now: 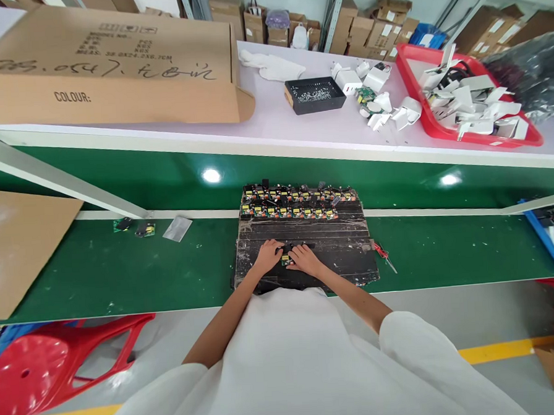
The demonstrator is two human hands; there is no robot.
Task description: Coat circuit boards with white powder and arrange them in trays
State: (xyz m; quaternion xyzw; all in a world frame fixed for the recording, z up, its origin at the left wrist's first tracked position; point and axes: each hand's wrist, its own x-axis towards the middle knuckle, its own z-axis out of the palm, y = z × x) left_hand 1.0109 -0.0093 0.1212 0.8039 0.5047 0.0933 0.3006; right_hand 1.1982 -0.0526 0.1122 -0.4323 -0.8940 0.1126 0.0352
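Between my two hands, low on a worn black slotted board (306, 231), is a small circuit board (286, 258) with a yellow part on it. My left hand (269, 255) has its fingers closed at the left end of that circuit board. From the other side, my right hand (304, 259) bends its fingers onto the circuit board's right end. Fingertips on both sides partly hide it. Along the far edge of the black board stand two rows of similar circuit boards (296, 211) with yellow parts.
Red-handled pliers (384, 254) lie right of the board. Leftward are two loose circuit boards (145, 229) and a clear bag (177, 229). The shelf above carries a large carton (112, 67), a black screw tray (315, 95), white adapters (375, 78) and a red basket (482, 140).
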